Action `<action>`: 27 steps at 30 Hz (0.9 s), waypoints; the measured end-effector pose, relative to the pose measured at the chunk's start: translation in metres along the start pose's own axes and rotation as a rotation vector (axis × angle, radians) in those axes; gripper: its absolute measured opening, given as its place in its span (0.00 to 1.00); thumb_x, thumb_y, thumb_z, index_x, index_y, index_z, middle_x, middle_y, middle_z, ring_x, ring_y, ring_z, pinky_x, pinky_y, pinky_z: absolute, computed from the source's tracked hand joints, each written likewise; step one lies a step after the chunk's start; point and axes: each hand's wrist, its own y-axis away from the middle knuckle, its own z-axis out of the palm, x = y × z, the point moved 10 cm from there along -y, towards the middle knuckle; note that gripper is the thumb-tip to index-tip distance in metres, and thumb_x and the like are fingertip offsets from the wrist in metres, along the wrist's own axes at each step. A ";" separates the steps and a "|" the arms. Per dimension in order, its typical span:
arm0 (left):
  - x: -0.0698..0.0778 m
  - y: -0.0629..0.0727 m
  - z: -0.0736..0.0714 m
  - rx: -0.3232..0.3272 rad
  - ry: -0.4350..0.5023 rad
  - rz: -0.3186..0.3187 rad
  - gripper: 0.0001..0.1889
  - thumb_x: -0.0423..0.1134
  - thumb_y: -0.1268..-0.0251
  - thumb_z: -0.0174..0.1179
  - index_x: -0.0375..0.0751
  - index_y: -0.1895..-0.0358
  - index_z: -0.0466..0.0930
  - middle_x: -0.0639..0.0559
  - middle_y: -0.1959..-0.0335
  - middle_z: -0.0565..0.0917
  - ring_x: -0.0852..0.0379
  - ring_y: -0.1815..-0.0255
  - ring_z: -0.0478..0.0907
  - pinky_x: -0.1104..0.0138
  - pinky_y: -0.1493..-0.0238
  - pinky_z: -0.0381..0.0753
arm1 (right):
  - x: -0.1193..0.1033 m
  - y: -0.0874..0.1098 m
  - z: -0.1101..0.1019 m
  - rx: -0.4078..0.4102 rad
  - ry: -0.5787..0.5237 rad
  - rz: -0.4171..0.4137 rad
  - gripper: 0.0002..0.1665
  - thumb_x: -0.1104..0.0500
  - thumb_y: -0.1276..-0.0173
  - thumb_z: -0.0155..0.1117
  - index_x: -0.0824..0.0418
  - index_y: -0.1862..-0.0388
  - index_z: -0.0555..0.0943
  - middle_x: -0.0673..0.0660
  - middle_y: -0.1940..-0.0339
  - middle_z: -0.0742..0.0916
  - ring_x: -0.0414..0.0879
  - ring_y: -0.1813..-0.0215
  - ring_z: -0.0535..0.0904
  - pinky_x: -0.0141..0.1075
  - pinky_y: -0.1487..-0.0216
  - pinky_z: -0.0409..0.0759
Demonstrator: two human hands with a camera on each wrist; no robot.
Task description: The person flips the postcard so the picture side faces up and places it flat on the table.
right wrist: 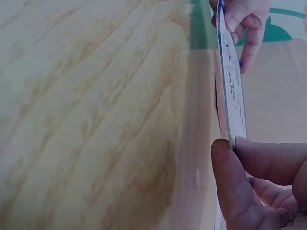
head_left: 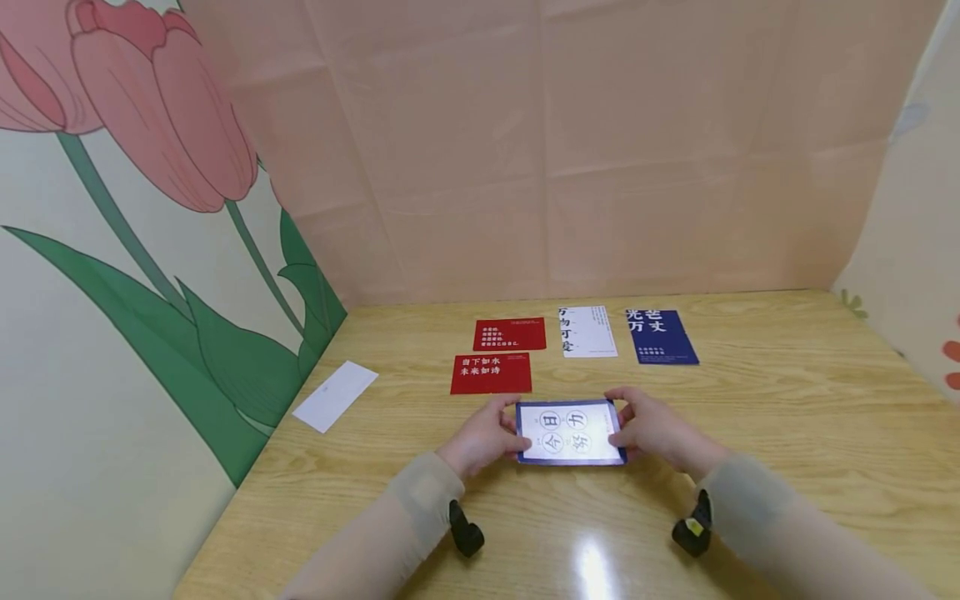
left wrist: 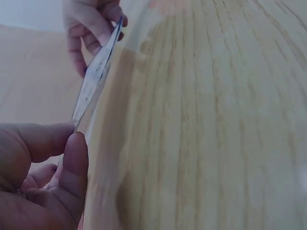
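Both hands hold up a white card (head_left: 572, 432) with a dark blue border and large characters in circles, turned sideways. At its left short edge my left hand (head_left: 486, 435) pinches it between thumb and fingers. The right hand (head_left: 654, 429) grips the opposite short edge in the same way. Seen nearly edge-on, the card (left wrist: 96, 79) runs from the near left hand (left wrist: 43, 172) to the far one in the left wrist view. In the right wrist view, the card (right wrist: 233, 91) stands raised over the wood, its near edge pinched by the right hand (right wrist: 264, 184).
Beyond the hands lie two red cards (head_left: 510, 334) (head_left: 491, 374), a white card with black characters (head_left: 588, 332) and a blue card (head_left: 663, 337). A plain white card (head_left: 335, 397) lies by the table's left edge. Walls border the wooden table (head_left: 787, 400).
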 end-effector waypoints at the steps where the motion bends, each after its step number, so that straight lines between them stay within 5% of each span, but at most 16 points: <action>1: -0.001 -0.001 0.000 0.002 -0.009 -0.002 0.38 0.36 0.49 0.73 0.56 0.33 0.67 0.46 0.61 0.76 0.52 0.64 0.78 0.66 0.64 0.81 | 0.000 0.000 0.000 0.001 0.007 0.000 0.42 0.71 0.40 0.66 0.64 0.29 0.59 0.65 0.55 0.73 0.53 0.62 0.75 0.41 0.64 0.80; 7: -0.003 -0.003 0.001 0.032 -0.073 -0.006 0.38 0.36 0.49 0.73 0.56 0.34 0.67 0.48 0.64 0.77 0.52 0.64 0.76 0.66 0.64 0.79 | 0.002 -0.004 0.002 0.021 0.058 0.006 0.40 0.71 0.41 0.67 0.64 0.32 0.61 0.64 0.57 0.74 0.52 0.62 0.75 0.40 0.66 0.81; 15: -0.002 -0.009 0.003 0.073 -0.207 0.022 0.38 0.35 0.49 0.73 0.53 0.33 0.66 0.51 0.65 0.77 0.55 0.62 0.75 0.63 0.59 0.77 | 0.004 -0.013 0.000 0.069 0.261 -0.001 0.37 0.66 0.42 0.71 0.63 0.36 0.65 0.61 0.58 0.78 0.51 0.61 0.74 0.39 0.61 0.73; 27: -0.001 -0.015 0.007 0.100 -0.419 0.038 0.36 0.38 0.50 0.74 0.49 0.35 0.70 0.48 0.42 0.69 0.54 0.49 0.70 0.58 0.45 0.75 | -0.001 -0.017 0.003 0.079 0.357 -0.045 0.36 0.66 0.45 0.74 0.67 0.38 0.69 0.63 0.51 0.79 0.54 0.53 0.74 0.53 0.44 0.73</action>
